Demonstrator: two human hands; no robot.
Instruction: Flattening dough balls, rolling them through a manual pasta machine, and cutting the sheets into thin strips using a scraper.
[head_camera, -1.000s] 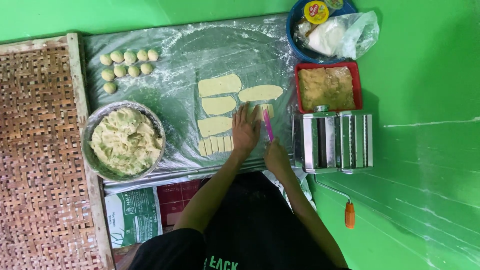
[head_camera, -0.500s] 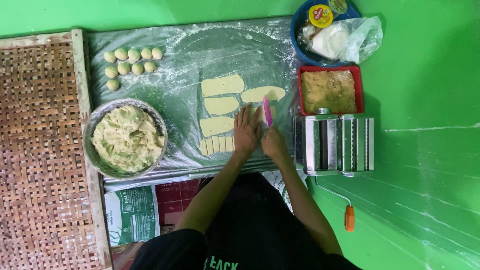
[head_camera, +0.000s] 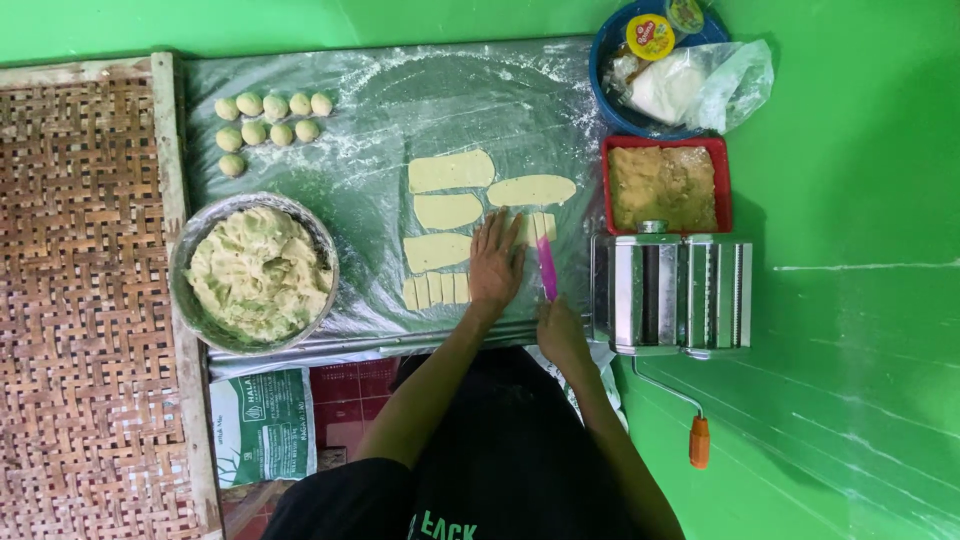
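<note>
dough sheet (head_camera: 537, 228): pale yellow, flat, partly cut in strips, on floured plastic sheet (head_camera: 380, 110)
L hand (head_camera: 497, 266): open flat, pressing dough
R hand (head_camera: 560, 328): closed on pink knife (head_camera: 546, 268)
sack (head_camera: 262, 425): white/green printed, below bowl (head_camera: 190, 300)

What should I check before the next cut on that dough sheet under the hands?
1. Left hand lies flat on the dough sheet, pinning it: ok.
2. Right hand holds the pink cutter beside the left hand's fingers; gap between blade and them: cannot tell.
3. Cut strips lie apart from the sheet being cut: ok.
4. Uncut sheets lie flat, not overlapping: ok.
5. Floured plastic cover lies under all the dough: ok.
6. Pasta roller stands off the cutting area: ok.
</note>
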